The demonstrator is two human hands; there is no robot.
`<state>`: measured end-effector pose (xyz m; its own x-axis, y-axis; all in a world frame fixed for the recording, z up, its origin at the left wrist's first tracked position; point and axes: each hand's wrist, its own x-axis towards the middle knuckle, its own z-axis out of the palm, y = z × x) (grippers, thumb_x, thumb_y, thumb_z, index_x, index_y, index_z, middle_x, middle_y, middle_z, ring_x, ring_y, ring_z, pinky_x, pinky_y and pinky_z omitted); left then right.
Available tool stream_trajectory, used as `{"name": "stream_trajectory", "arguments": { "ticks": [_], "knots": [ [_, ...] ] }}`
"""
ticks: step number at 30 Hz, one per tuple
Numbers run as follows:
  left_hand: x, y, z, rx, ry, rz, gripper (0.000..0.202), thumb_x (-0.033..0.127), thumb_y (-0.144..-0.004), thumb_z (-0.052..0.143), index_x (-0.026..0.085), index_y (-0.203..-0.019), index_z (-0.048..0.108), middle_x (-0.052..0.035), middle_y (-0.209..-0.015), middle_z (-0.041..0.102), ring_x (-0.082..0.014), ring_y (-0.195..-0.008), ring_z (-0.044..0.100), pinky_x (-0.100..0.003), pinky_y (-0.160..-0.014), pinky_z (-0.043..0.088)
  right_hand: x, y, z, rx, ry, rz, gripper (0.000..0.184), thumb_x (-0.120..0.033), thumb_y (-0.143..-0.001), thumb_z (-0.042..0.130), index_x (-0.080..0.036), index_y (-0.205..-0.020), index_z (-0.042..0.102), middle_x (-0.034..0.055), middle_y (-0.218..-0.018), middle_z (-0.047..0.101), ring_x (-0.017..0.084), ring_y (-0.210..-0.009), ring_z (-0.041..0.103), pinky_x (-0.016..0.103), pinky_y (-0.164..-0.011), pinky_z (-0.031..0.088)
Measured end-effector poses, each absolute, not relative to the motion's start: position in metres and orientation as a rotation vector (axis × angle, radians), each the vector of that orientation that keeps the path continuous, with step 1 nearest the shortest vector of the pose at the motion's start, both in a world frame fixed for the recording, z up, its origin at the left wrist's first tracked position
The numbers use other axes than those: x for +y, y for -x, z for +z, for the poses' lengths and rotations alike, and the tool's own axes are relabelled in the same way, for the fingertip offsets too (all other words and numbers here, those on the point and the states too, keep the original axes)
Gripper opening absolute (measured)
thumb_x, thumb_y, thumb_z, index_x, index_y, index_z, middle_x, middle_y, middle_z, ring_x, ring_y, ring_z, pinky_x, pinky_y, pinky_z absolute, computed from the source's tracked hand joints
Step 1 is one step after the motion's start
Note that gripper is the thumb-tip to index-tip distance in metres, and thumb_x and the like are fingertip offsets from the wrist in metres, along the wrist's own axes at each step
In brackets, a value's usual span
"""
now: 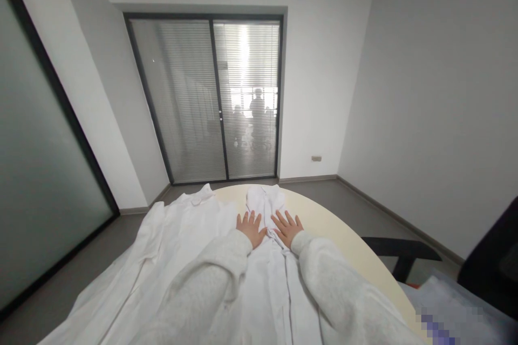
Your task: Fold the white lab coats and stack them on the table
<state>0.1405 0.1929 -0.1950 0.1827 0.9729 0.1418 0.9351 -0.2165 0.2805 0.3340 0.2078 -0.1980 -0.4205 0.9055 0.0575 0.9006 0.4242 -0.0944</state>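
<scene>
A white garment [265, 202] lies stretched along a pale cream table [340, 231]. My left hand [251, 228] rests flat on it, fingers spread and open. My right hand [288, 228] lies flat beside it on the same cloth, fingers apart. Both arms wear light grey fleece sleeves. More white cloth [170, 237] is spread to the left and hangs over the table's left edge.
A black chair [404, 256] stands at the right of the table, with a dark chair back [491, 258] at the far right. Ahead is a sliding glass door with blinds [210, 99]; people are dimly visible behind it. A frosted glass wall [36, 156] runs along the left.
</scene>
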Motion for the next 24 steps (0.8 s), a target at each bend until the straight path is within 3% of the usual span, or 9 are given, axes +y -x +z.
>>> {"name": "stream_trajectory", "arguments": {
  "ticks": [7, 13, 16, 20, 22, 24],
  "knots": [
    [0.187, -0.137, -0.190, 1.878, -2.268, 0.389, 0.072, 0.067, -0.077, 0.028, 0.026, -0.137, 0.033, -0.0064, -0.146, 0.020, -0.0308, -0.134, 0.008, -0.053, -0.101, -0.017, 0.211, -0.354, -0.199, -2.540, 1.816, 0.158, 0.059, -0.056, -0.086, 0.022, -0.035, -0.140, 0.013, -0.0071, -0.148, 0.006, 0.025, -0.135, 0.001, 0.058, -0.104, -0.001],
    [0.181, -0.137, -0.181, 1.966, -2.267, 0.209, 0.074, 0.066, -0.079, 0.021, 0.024, -0.139, 0.026, -0.0063, -0.148, 0.014, -0.0300, -0.135, 0.005, -0.056, -0.101, -0.015, 0.200, -0.379, -0.196, -2.392, 1.815, 0.310, 0.056, -0.054, -0.087, 0.026, -0.031, -0.138, 0.025, -0.0018, -0.147, 0.014, 0.022, -0.135, 0.009, 0.053, -0.106, 0.001],
    [0.174, -0.136, -0.169, 1.997, -2.275, 0.053, 0.075, 0.066, -0.078, 0.022, 0.021, -0.137, 0.029, -0.0090, -0.147, 0.016, -0.0307, -0.134, 0.009, -0.058, -0.103, -0.001, 0.189, -0.381, -0.189, -2.202, 1.872, 0.413, 0.054, -0.049, -0.089, 0.024, -0.026, -0.137, 0.030, 0.0030, -0.145, 0.023, 0.022, -0.134, 0.017, 0.052, -0.106, 0.008],
    [0.157, -0.145, -0.155, 1.928, -2.320, 0.002, 0.071, 0.064, -0.077, 0.027, 0.013, -0.123, 0.047, -0.0175, -0.134, 0.040, -0.0297, -0.123, 0.035, -0.045, -0.097, 0.030, 0.173, -0.356, -0.173, -2.240, 1.787, 0.392, 0.066, -0.058, -0.080, 0.041, -0.022, -0.135, 0.034, 0.0069, -0.146, 0.021, 0.028, -0.133, 0.015, 0.053, -0.103, 0.016],
    [0.147, -0.155, -0.157, 1.885, -2.364, 0.018, 0.070, 0.064, -0.075, 0.033, 0.014, -0.122, 0.048, -0.0172, -0.129, 0.045, -0.0291, -0.119, 0.040, -0.043, -0.095, 0.033, 0.165, -0.336, -0.170, -2.347, 1.716, 0.347, 0.073, -0.057, -0.073, 0.052, -0.023, -0.135, 0.035, 0.0073, -0.146, 0.019, 0.030, -0.133, 0.013, 0.055, -0.102, 0.017],
    [0.139, -0.166, -0.164, 1.886, -2.391, 0.053, 0.072, 0.064, -0.072, 0.039, 0.016, -0.126, 0.043, -0.0161, -0.135, 0.039, -0.0303, -0.124, 0.033, -0.047, -0.098, 0.028, 0.162, -0.321, -0.171, -2.389, 1.729, 0.328, 0.068, -0.048, -0.072, 0.057, -0.024, -0.133, 0.038, 0.0070, -0.145, 0.024, 0.030, -0.132, 0.017, 0.055, -0.101, 0.018]
  ]
}}
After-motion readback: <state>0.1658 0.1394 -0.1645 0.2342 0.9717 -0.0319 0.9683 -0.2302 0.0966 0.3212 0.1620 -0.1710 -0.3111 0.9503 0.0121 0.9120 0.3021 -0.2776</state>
